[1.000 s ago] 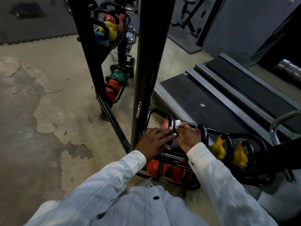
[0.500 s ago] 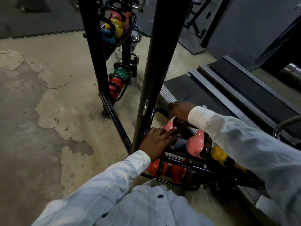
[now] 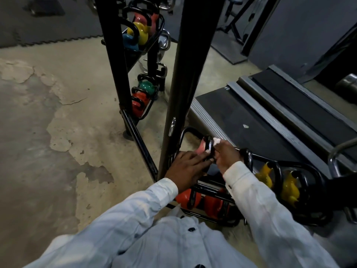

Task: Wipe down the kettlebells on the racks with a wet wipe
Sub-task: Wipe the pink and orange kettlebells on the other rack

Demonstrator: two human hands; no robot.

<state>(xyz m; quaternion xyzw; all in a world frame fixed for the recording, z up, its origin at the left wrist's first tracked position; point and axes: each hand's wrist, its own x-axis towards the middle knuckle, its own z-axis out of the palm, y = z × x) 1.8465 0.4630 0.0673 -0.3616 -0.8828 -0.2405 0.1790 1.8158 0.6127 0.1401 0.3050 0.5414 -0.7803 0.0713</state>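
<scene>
Gym floor (image 3: 58, 136), wipe (image 3: 216, 140) mostly behind fingers (image 3: 221, 150)

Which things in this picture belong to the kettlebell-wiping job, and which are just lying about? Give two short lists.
Part of the job:
wet wipe
pink kettlebell
yellow kettlebells
orange kettlebells
left hand
right hand

Just lying about:
treadmill
dark floor mat
chrome handle

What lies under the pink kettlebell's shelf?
Two orange kettlebells sit on the lower shelf. The sleeves cover their tops and whatever stands farther right.
</scene>
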